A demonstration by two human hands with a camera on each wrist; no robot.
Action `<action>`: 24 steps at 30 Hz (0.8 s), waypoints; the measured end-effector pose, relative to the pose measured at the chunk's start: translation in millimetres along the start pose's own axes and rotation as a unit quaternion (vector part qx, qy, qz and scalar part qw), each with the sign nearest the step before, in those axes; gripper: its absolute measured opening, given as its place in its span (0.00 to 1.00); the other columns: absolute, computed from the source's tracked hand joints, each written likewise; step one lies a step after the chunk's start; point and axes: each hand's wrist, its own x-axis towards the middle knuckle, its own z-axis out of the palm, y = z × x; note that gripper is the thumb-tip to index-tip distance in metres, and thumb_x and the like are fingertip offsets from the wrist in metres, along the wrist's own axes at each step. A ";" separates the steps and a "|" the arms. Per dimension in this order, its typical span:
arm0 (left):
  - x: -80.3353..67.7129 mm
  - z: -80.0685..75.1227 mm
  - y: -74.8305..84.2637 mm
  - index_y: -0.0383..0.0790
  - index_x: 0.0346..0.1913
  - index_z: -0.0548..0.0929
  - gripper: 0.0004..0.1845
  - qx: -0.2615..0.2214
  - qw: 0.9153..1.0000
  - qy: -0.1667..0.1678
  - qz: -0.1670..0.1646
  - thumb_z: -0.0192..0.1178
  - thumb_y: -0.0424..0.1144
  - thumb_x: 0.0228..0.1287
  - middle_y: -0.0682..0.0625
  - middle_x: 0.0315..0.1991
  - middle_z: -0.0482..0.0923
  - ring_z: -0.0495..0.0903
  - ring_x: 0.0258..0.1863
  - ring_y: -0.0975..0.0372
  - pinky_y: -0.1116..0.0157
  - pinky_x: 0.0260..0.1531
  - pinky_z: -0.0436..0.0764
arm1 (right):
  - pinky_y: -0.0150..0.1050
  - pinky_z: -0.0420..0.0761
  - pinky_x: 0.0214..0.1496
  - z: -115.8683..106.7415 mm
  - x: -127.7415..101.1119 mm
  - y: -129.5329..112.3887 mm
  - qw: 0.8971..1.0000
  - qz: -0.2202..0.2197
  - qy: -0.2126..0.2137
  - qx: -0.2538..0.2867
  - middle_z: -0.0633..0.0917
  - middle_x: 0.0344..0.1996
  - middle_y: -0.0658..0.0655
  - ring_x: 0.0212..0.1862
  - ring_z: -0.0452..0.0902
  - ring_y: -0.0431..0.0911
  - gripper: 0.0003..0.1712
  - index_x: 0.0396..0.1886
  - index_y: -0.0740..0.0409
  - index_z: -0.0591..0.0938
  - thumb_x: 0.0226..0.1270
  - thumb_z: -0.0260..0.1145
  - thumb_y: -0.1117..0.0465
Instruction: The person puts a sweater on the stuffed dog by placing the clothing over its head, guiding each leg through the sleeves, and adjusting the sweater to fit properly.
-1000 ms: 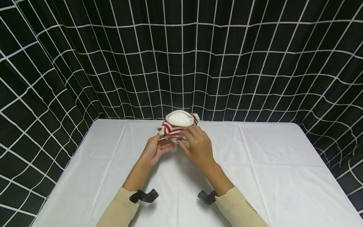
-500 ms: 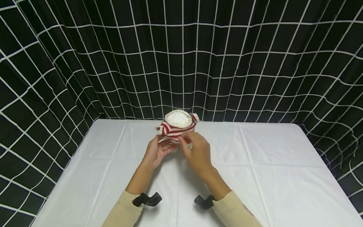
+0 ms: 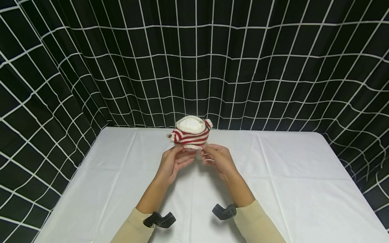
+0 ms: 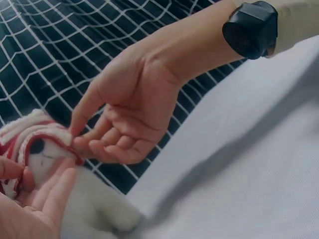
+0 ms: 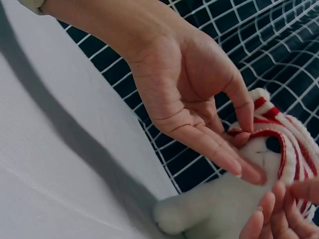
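Note:
A white plush toy (image 3: 190, 125) in a red-and-white striped sweater (image 3: 191, 136) is held up over the far middle of the table. My left hand (image 3: 179, 156) holds it from the lower left, and its thumb and fingers pinch the sweater's red hem (image 5: 249, 133). My right hand (image 3: 212, 153) is at the lower right and pinches the same hem (image 4: 70, 142) between thumb and fingers. A black eye (image 5: 273, 144) shows under the hem. A white plush limb (image 5: 199, 214) hangs below.
A white cloth covers the table (image 3: 288, 175). A black curtain with a white grid (image 3: 273, 67) closes the back and both sides. Black camera mounts sit on my left wrist (image 3: 159, 220) and right wrist (image 3: 224, 211).
My right hand has slid off the toy's front, down and to the right. The hands now sit apart at the hem, and more of the striped sweater shows.

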 end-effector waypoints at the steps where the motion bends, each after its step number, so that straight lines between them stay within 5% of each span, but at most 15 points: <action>1: 0.7 0.0 -1.0 0.23 0.59 0.74 0.20 -0.007 1.000 0.002 0.002 0.48 0.36 0.75 0.33 0.48 0.85 0.87 0.47 0.50 0.53 0.50 0.84 | 0.33 0.84 0.34 1.1 -0.4 0.2 1.000 -0.006 -0.004 -0.004 0.85 0.30 0.54 0.32 0.81 0.43 0.17 0.47 0.75 0.80 0.73 0.64 0.62; 9: 7.1 1.4 -10.3 0.30 0.60 0.71 0.17 -0.102 0.994 0.019 -0.042 0.43 0.35 0.75 0.45 0.40 0.86 0.87 0.44 0.57 0.60 0.48 0.85 | 0.33 0.81 0.32 9.8 -3.8 6.6 0.988 -0.024 -0.052 -0.140 0.83 0.22 0.52 0.27 0.79 0.42 0.07 0.33 0.71 0.84 0.64 0.64 0.68; 17: 10.0 -7.7 -9.5 0.34 0.60 0.69 0.19 -0.072 0.996 0.019 -0.051 0.40 0.41 0.74 0.42 0.45 0.85 0.87 0.45 0.55 0.48 0.62 0.76 | 0.34 0.69 0.24 4.4 -0.2 14.6 0.950 -0.042 0.018 -0.309 0.80 0.15 0.52 0.21 0.72 0.43 0.08 0.23 0.64 0.84 0.59 0.64 0.65; 20: 11.1 -10.6 -8.1 0.39 0.60 0.69 0.19 -0.046 0.998 0.025 -0.037 0.42 0.44 0.73 0.44 0.46 0.84 0.86 0.44 0.54 0.43 0.63 0.73 | 0.38 0.80 0.33 3.2 2.6 14.5 0.967 -0.040 0.002 -0.252 0.87 0.25 0.59 0.30 0.81 0.49 0.09 0.30 0.67 0.84 0.64 0.63 0.64; 24: 11.3 -11.4 -7.1 0.41 0.60 0.71 0.20 -0.038 0.998 0.042 -0.007 0.44 0.50 0.75 0.49 0.45 0.83 0.84 0.41 0.58 0.46 0.61 0.75 | 0.49 0.83 0.55 3.4 5.9 15.7 0.996 -0.012 -0.034 -0.084 0.88 0.44 0.63 0.51 0.85 0.59 0.16 0.49 0.70 0.82 0.74 0.60 0.60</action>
